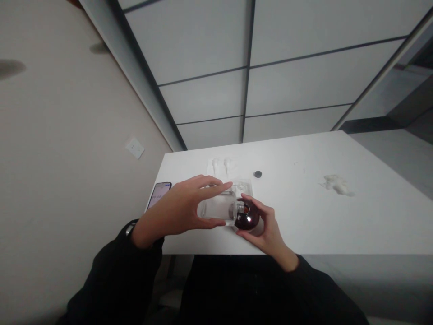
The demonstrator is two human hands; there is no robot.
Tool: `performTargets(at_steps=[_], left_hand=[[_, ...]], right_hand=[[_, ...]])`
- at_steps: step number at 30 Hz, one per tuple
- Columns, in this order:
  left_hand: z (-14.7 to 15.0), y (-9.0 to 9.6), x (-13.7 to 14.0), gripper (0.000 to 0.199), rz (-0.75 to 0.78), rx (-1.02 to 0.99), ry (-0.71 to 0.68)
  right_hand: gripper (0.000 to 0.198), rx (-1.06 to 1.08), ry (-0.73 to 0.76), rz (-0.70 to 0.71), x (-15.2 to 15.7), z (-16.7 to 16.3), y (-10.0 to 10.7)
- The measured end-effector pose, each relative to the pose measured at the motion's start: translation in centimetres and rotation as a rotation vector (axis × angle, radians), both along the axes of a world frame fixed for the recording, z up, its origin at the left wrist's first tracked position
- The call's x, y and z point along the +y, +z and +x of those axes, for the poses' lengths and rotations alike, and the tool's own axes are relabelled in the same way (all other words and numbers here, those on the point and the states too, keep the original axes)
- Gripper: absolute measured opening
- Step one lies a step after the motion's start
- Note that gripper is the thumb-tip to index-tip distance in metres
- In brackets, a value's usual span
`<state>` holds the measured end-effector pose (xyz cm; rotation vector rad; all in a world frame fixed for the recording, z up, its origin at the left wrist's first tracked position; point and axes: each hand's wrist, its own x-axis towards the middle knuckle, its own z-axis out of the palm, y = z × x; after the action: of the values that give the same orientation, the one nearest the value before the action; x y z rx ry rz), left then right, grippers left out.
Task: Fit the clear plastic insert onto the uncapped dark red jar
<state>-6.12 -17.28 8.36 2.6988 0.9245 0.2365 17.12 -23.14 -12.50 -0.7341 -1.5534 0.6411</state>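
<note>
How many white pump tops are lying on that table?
2. The first pump top lies beyond the left hand; the second pump top is just right of it. The hand could hide others.

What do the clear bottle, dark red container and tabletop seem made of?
Clear bottle: glossy glass or rigid plastic; see-through walls, bright edges.
Dark red container: glossy, possibly glazed ceramic or coated glass; sharp highlight.
Tabletop: perhaps laminate, smooth and white; no grain visible.

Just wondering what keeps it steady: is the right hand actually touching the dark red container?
Touching. The head view shows the right hand gripping the dark red container, fingers along its far side and thumb against its near side.
</note>
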Motion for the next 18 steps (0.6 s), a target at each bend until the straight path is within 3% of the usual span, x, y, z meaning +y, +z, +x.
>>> performTargets(at_steps=[18], left_hand=[[0.73,0.88,0.08,0.070,0.054,0.110,-0.013]], right_hand=[[0.095,-0.013,-0.016,0.004,-0.04,0.06,-0.08]])
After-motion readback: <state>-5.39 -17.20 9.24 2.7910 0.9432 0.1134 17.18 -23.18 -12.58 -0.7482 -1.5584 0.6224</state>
